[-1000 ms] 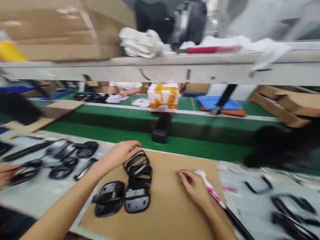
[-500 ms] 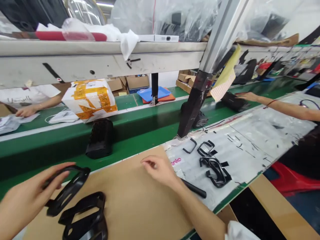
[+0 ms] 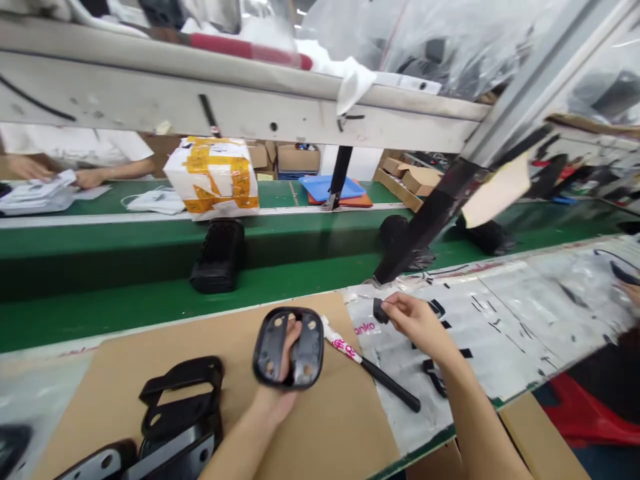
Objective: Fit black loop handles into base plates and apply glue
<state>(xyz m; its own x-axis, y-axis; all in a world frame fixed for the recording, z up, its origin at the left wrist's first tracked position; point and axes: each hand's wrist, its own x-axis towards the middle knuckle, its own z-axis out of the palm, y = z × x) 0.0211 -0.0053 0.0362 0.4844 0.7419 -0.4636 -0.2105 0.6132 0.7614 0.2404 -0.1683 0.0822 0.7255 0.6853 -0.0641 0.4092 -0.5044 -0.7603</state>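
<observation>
Since before, left hand [image 3: 285,393] had raised an oval black frame [image 3: 289,348], gripping it; right hand [image 3: 417,320] pinched a small black clip [image 3: 380,311], which looked liable to slip from so light a hold.

Only readable bit: pink "anko" lettering is showing on the clear plastic sheet [image 3: 480,333] covering the tabletop, everything else is blurring out.

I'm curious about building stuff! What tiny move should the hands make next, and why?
Probably bring the right hand leftward so its small black piece meets the oval black plastic part held up by the left hand. The two are apart, and the part's holed face is toward the camera.
</observation>
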